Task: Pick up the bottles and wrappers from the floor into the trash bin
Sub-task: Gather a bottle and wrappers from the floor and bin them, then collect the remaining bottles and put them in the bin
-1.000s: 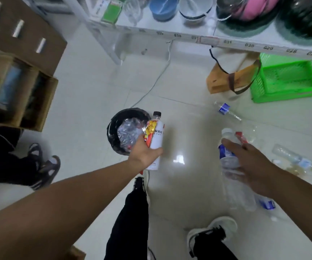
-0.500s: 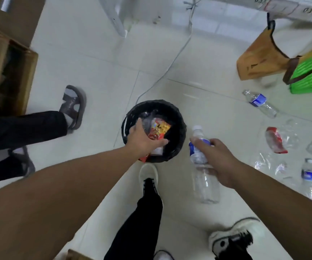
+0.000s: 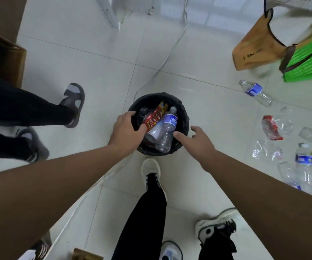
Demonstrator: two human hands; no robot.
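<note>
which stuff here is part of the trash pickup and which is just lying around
Part of the job:
- bin
- bottle in the bin
- red wrapper in the bin
- floor bottle
- floor red wrapper
- bottle far right
- left hand, right hand, both empty

Just lying about:
- brown bag
- green basket
- white cable
- wooden shelf

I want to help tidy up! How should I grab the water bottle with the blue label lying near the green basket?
Grip the blue-label bottle around its middle, at the label, reaching down from above. It lies flat on the floor, its long sides clear of other litter, so fingers can close across its width.
</note>
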